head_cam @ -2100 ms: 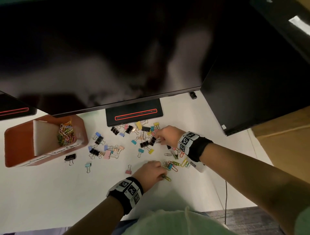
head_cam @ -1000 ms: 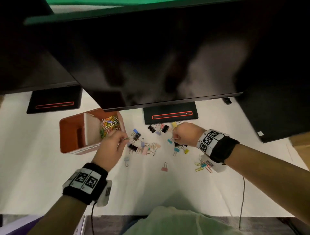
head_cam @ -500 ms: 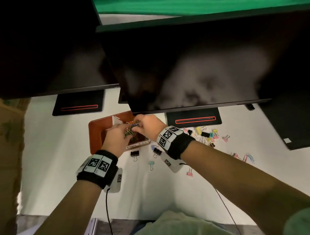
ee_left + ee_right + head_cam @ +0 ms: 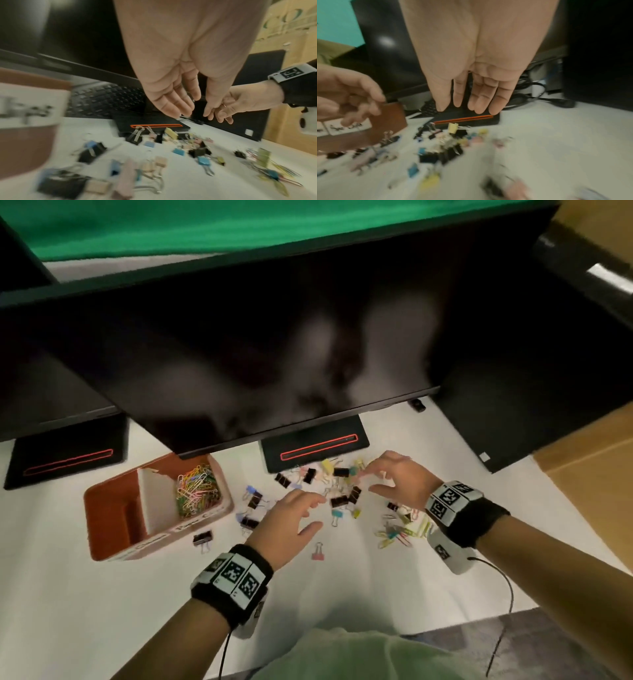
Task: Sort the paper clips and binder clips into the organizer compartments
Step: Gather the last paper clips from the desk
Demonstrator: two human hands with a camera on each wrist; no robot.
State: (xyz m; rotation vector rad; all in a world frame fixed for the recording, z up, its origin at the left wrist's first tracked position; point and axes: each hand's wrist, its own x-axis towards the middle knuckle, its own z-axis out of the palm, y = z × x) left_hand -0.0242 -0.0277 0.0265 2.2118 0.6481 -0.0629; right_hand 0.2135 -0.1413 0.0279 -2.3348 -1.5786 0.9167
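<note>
1. Head view — left hand point(image 4: 291, 520) and right hand point(image 4: 399, 479) both hover with fingers spread and nothing held, over the binder clips point(image 4: 337, 491) scattered mid-desk near the monitor base point(image 4: 315, 448). Organizer point(image 4: 150, 505) sits toward the desk's left edge; its right compartment holds the sorted paper clips point(image 4: 197, 489), the left compartments look empty. Loose paper clips point(image 4: 402, 530) lie just under the right wrist.
2. Left wrist view — left hand point(image 4: 173, 97) relaxed, palm bare; binder clips point(image 4: 154, 162) below it, not touched. Blurred.
3. Right wrist view — right hand point(image 4: 471, 88) fingers straight, empty, above the clips point(image 4: 443, 146). Blurred too.
4. Step in hand, my read: next grab. Take one type per hand — pinch binder clips by the body, not the wire loops, so they don't tangle.
</note>
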